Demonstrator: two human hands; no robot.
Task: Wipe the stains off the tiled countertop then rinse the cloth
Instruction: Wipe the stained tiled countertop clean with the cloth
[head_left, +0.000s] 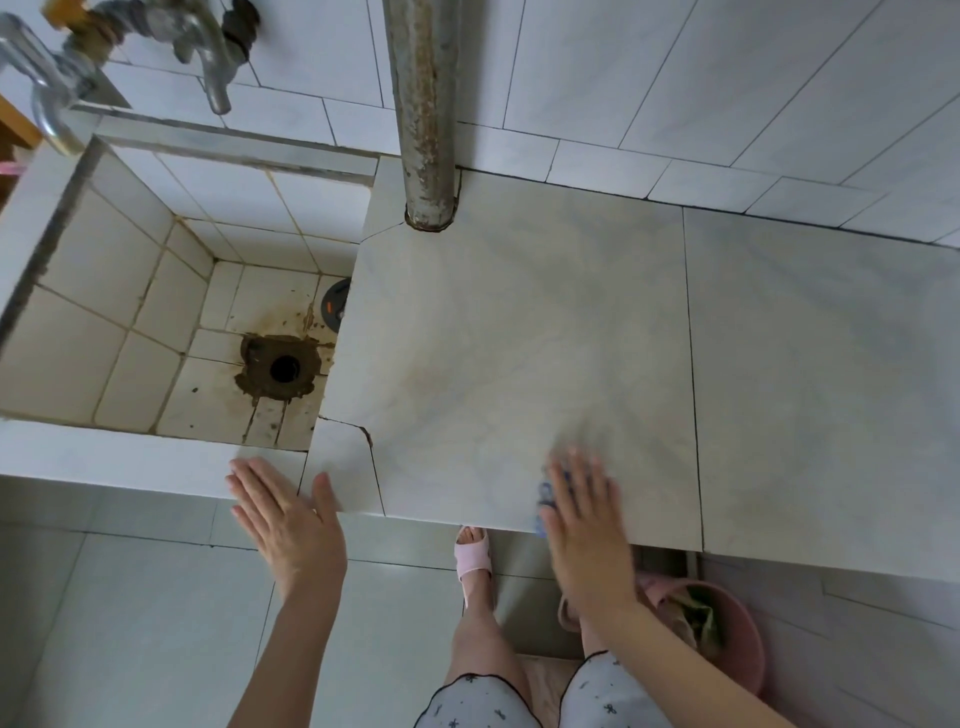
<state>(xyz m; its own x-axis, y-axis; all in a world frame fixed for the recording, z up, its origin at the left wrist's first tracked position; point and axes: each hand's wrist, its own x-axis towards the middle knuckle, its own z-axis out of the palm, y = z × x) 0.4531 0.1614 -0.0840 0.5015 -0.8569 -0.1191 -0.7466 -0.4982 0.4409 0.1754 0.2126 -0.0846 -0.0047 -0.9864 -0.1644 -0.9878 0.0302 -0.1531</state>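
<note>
Closest in are the person's knees in pale patterned shorts (478, 701), with both bare forearms reaching forward over them. Below, on the floor, one foot in a pink slipper (472, 556) points toward the desk. A pink bucket (727, 639) holding some crumpled stuff sits under the desk's front edge, to the right of the legs.

At that edge the left hand (288, 525) lies flat with fingers straight and together, thumb out. Its fingertips rest on the front ledge where the sink meets the desk. The right hand (584, 525) is blurred but spread flat, palm down, pressing on a blue cloth (545, 493). Only a scrap of the cloth shows past the thumb side, at the desk's near edge.

The desk (519, 322) is big pale marbled tile. A crack (363, 431) runs across its near-left corner, and a faint brownish stain (431, 374) sits toward the sink side.

Left of it the tiled sink (130, 291) drops down, its floor grimy and brown around the open drain (284, 368). A dark round plug (335, 306) lies against the wall nearest the desk.

Further back a rusty vertical pipe (426, 114) meets the desk's rear-left corner. Two metal taps (208, 57) hang over the sink, out of the tiled wall (675, 78).
</note>
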